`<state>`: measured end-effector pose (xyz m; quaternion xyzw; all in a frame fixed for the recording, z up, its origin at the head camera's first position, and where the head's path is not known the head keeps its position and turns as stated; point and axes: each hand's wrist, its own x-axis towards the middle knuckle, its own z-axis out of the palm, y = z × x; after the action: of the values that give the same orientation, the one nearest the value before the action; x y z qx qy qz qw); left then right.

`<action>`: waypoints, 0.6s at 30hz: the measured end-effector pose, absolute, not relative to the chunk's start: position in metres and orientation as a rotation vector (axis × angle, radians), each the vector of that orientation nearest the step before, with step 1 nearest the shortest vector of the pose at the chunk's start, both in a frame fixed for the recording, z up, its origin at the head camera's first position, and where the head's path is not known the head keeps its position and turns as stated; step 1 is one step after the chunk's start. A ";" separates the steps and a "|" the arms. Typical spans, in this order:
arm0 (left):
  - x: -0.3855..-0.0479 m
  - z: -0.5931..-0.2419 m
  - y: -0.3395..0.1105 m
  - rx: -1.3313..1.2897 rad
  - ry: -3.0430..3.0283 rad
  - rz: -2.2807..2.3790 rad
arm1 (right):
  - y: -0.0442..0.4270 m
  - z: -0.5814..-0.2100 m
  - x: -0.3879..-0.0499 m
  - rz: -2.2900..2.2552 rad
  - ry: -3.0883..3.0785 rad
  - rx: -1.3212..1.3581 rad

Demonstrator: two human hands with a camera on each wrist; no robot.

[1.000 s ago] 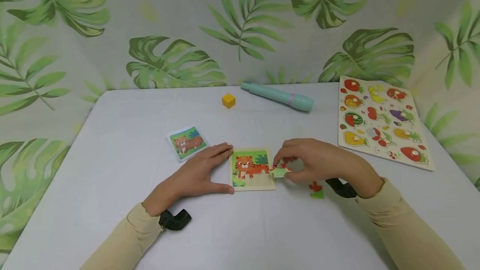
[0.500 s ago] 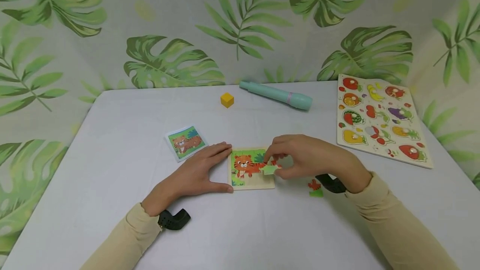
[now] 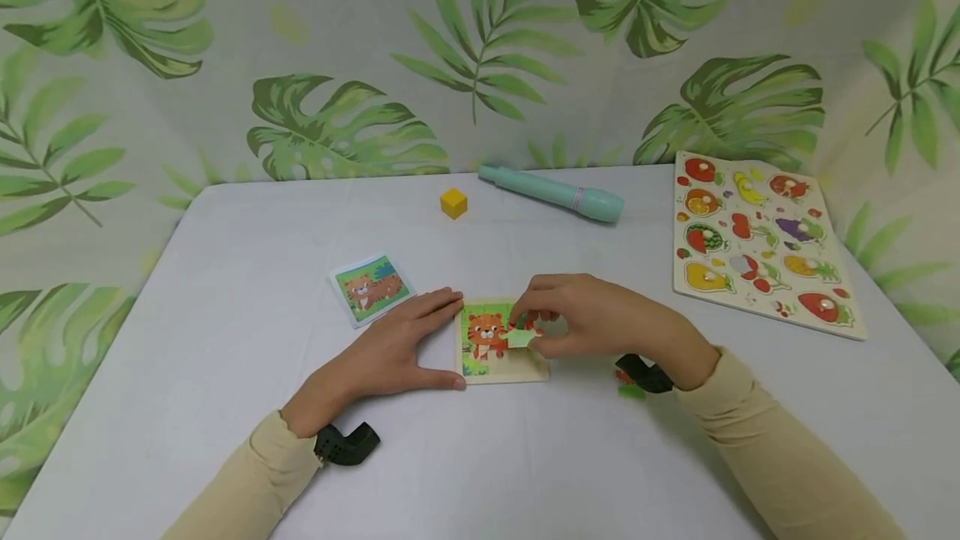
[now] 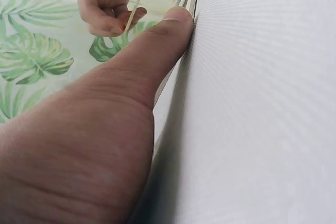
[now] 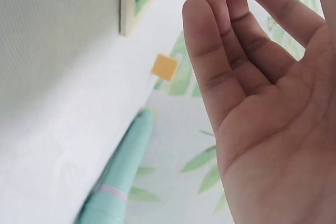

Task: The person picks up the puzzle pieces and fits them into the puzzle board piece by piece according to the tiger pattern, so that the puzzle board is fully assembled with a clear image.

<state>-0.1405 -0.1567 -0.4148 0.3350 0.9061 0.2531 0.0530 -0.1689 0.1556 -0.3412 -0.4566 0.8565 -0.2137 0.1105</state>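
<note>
A square wooden jigsaw tray point(image 3: 517, 369) with a tiger picture lies on the table; a strip at its lower right shows bare wood. My left hand point(image 3: 390, 348) rests at the tray's left edge, thumb at the lower corner and straight fingers at the upper one. Over the tray, my right hand point(image 3: 592, 315) pinches a green and red puzzle piece point(image 3: 519, 339) between thumb and fingers; the left wrist view shows the held piece point(image 4: 133, 13) edge-on, raised off the tray. Another puzzle piece point(image 3: 632, 392) lies right of the tray, partly hidden by the right wrist's camera.
A tiger picture card point(image 3: 371, 286) lies beyond my left hand. Farther back are a yellow cube point(image 3: 453, 203) and a mint-green tube-shaped thing point(image 3: 551, 192). A fruit peg board point(image 3: 765, 248) leans or lies at the back right, by the leaf-patterned cloth point(image 3: 495, 40).
My right hand has carried the pinched puzzle piece leftward, from beside the tray's right edge to above its middle. The left hand stays in place on the tray.
</note>
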 end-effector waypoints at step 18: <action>-0.141 -0.416 -0.157 1.044 2.760 0.755 | 0.142 -0.357 -0.162 -0.585 2.523 -1.350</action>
<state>-0.1412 -0.1573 -0.4156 0.3424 0.9051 0.2476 0.0481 -0.1620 0.1422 -0.3570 -0.4594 0.8586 -0.1990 0.1105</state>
